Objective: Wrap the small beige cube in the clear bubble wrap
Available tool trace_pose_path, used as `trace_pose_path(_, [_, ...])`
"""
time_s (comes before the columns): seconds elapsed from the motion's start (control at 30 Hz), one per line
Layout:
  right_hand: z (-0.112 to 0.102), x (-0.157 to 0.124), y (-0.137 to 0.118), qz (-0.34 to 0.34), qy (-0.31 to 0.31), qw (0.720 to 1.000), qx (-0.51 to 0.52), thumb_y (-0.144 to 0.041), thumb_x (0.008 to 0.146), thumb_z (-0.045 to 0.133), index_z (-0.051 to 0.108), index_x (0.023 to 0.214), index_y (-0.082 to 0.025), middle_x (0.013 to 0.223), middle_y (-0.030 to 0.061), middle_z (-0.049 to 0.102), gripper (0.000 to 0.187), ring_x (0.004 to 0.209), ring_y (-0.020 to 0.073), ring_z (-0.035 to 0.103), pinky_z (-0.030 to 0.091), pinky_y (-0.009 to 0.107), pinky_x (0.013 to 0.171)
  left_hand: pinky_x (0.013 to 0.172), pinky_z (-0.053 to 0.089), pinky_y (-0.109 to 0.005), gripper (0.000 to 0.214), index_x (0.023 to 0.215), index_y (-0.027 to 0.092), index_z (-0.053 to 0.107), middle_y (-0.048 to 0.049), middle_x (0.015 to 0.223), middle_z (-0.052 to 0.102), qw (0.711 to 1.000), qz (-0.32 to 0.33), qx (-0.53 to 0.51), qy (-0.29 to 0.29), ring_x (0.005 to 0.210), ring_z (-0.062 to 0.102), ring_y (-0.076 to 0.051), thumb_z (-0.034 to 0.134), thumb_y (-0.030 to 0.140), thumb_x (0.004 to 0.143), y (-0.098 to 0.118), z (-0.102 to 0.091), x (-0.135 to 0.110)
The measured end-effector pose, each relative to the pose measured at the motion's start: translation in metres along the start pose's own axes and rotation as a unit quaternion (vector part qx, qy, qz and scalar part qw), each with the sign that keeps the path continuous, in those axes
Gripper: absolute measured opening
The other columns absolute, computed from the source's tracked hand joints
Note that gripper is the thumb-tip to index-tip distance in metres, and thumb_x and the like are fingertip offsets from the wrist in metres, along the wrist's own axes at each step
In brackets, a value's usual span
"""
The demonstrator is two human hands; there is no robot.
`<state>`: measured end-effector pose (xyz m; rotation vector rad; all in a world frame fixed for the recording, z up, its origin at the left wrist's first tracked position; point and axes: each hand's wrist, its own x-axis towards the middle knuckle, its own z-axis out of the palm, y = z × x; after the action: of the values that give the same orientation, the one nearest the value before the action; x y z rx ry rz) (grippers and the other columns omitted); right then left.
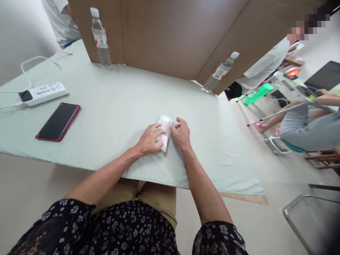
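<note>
Apparently steadying a clear-wrapped packet [166,123] flat on the counter [119,106] with the left hand [151,140] loosely spread over it and the open right hand [182,135] beside its edge, probably preventing slipping.

Both hands [151,140] flank a wrapped packet [166,124] on the pale cloth [117,106], a dark phone [58,122] lying leftward.

Table [106,102] is spanning mid-frame; wrapped packet [167,123] is lying center, phone [58,121], white device [49,93] left; 2 bottles [101,41], cardboard [164,35] are standing upper frame.
</note>
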<state>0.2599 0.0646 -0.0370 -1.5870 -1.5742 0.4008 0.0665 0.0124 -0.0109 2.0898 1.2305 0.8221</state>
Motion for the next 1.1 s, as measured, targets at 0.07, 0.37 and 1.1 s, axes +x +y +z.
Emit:
trace_pose_path(0.07, [0.0,0.009,0.003,0.045,-0.022,0.999,0.006,-0.044,0.074,0.07,0.062,0.123,-0.019,0.116,0.0122,0.071,0.056,0.084,0.0225,0.065,0.053,0.045,0.091,0.118,0.04,-0.05,0.051,0.123,0.016,0.071,-0.0163,0.147,0.051,1.0,0.003,0.005,0.003,0.138,0.046,-0.033,0.055,0.018,0.074,0.0,0.0,0.0])
trace_pose_path(0.37, [0.016,0.038,-0.011,0.077,-0.102,0.991,0.026,-0.039,0.061,0.078,0.069,0.091,-0.02,0.08,0.0026,0.068,0.036,0.078,0.0225,0.062,0.053,0.04,0.079,0.118,0.039,-0.052,0.052,0.124,0.02,0.068,-0.0137,0.147,0.052,1.0,0.001,0.004,0.005,0.138,0.046,-0.033,0.056,0.02,0.073,-0.003,-0.001,-0.001])
trace_pose_path(1.1, [0.004,0.012,-0.045,0.074,-0.105,0.946,0.299,-0.038,0.069,0.068,0.056,0.077,-0.024,0.071,-0.003,0.056,0.02,0.066,0.0143,0.05,0.044,0.029,0.062,0.12,0.036,-0.054,0.039,0.113,0.018,0.069,-0.0155,0.148,0.047,0.998,-0.041,0.012,0.042,0.142,0.043,-0.035,0.063,0.025,0.075,-0.004,0.0,-0.005])
